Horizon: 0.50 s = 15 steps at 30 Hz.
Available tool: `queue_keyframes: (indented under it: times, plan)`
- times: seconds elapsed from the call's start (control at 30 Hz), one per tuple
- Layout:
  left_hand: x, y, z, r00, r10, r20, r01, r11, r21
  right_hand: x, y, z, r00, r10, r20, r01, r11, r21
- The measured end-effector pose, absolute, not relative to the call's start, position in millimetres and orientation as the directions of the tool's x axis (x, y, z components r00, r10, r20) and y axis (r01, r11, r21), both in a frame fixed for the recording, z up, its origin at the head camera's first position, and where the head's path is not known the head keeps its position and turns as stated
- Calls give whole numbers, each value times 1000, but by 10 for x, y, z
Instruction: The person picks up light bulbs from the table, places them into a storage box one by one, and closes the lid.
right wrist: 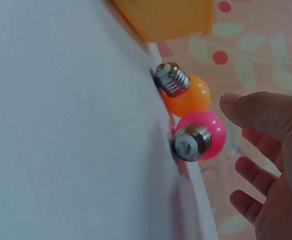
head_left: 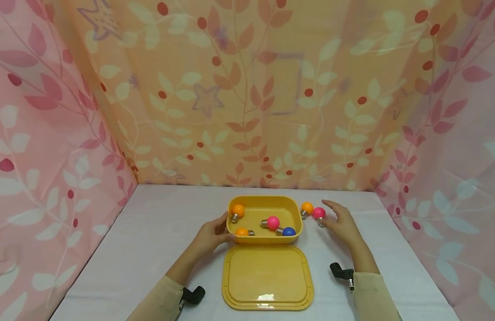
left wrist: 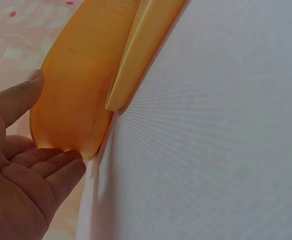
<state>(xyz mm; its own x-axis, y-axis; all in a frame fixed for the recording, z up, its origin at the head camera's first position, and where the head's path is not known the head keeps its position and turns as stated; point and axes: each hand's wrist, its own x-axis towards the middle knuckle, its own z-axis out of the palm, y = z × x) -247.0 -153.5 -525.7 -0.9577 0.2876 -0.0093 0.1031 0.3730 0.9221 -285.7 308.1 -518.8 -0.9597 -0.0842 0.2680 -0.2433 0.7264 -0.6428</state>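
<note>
A yellow plastic box [head_left: 267,239] holds several toy light bulbs: an orange bulb [head_left: 238,210] at the back left, a second orange bulb [head_left: 242,232], a pink bulb [head_left: 273,222] and a blue bulb [head_left: 289,231]. My left hand [head_left: 210,234] grips the box's left end, thumb against the front and fingers bent round the side. Outside the box on the right, another orange bulb [right wrist: 192,97] lies beside another pink bulb [right wrist: 213,132]. My right hand [head_left: 343,225] is right by that pink bulb, thumb and fingers spread, holding nothing.
A yellow lid [head_left: 267,278] lies flat in front of the box on the white-covered table [head_left: 151,232]. Patterned cloth [head_left: 247,111] hangs behind the table and along both sides. Black wrist mounts [head_left: 341,271] stick out from the sleeves.
</note>
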Motion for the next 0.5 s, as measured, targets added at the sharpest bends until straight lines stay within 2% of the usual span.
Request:
queue_keyframes:
  times: [0.2, 0.5]
  plan:
    - [-2471, -1538, -5286, -957, 289, -10, 105, 380, 919, -2891, 3123, -5373, -985, -97, 146, -171, 712, -681]
    - [-2485, -1552, -5298, -953, 301, 22, 132, 353, 926, -2911, 3167, -5467, -986, -121, 114, -166, 705, -689]
